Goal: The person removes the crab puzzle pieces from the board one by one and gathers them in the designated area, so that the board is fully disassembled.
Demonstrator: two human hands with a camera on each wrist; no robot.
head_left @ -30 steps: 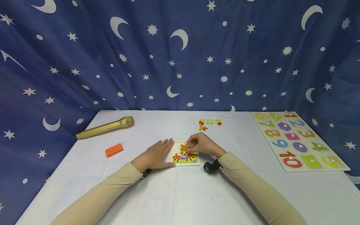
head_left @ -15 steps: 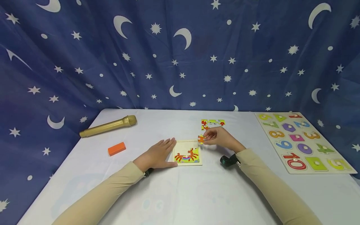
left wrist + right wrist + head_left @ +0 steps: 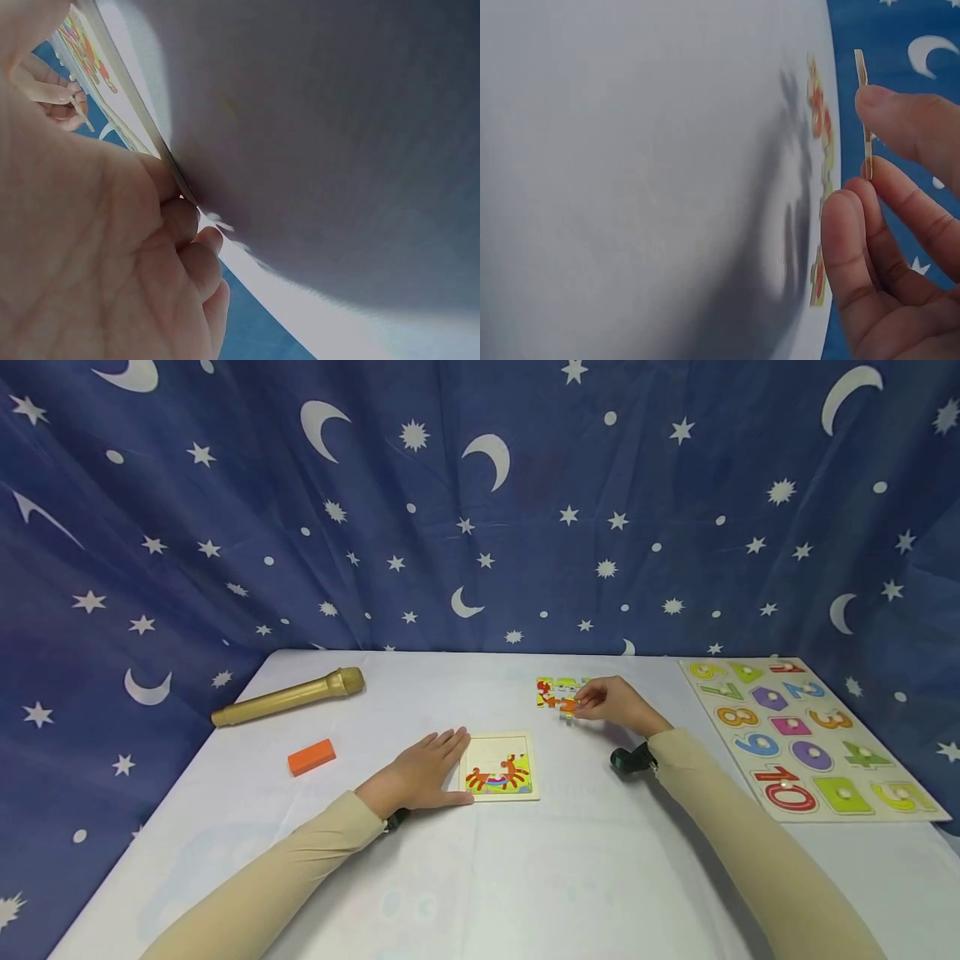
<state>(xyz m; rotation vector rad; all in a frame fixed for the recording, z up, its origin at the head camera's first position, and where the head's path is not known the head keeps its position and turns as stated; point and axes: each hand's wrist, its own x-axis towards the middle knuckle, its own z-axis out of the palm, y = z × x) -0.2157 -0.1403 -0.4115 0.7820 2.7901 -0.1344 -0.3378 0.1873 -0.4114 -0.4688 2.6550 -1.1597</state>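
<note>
My left hand [image 3: 420, 774] lies spread with straight fingers along the left side of a small wooden puzzle tray [image 3: 480, 748]. In the left wrist view its fingertips touch the tray's edge. The lower part of the tray holds puzzle pieces [image 3: 498, 782] picturing red-orange legs and a rainbow patch; bare wood shows above them. My right hand [image 3: 615, 705] pinches an orange puzzle piece [image 3: 567, 707] between thumb and fingers. The right wrist view shows that piece [image 3: 861, 69] edge-on, raised over the cloth. Close behind it lie several colourful loose pieces [image 3: 545, 688], partly hidden by the right hand.
A gold microphone [image 3: 292, 696] lies at the back left, with an orange block [image 3: 311, 757] in front of it. On the right side lies a large number-and-shape board [image 3: 812, 739]. A blue curtain [image 3: 480, 552] hangs behind the white-covered table [image 3: 510, 877].
My right hand has lifted the orange puzzle piece from over the tray and carried it back and right to the loose pieces. The left hand stays at the tray; the view shifted slightly.
</note>
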